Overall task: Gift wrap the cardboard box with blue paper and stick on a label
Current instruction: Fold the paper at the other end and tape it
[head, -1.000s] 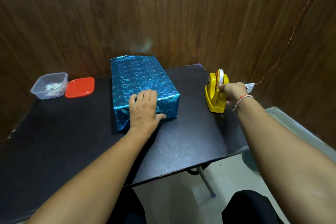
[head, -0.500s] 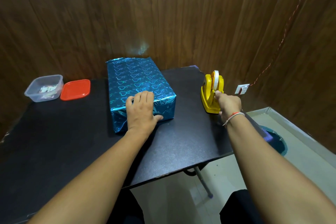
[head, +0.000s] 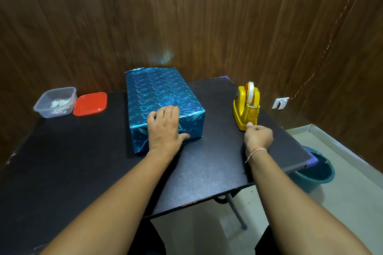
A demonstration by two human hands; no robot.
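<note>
The box, wrapped in shiny blue paper with a heart pattern, lies on the black table. My left hand presses flat over the near end of the box, fingers on top, thumb on the folded front flap. To the right stands a yellow tape dispenser with a white tape roll. My right hand is just in front of the dispenser's cutter, thumb and forefinger pinched; a strip of clear tape between them is too faint to confirm.
A clear plastic tub holding small paper pieces and its red lid sit at the table's far left. A teal bucket stands on the floor past the table's right edge. Wood panel walls close in behind.
My right hand has drawn back from the top of the dispenser toward me, to just below its cutter. My left hand has stayed on the box.
</note>
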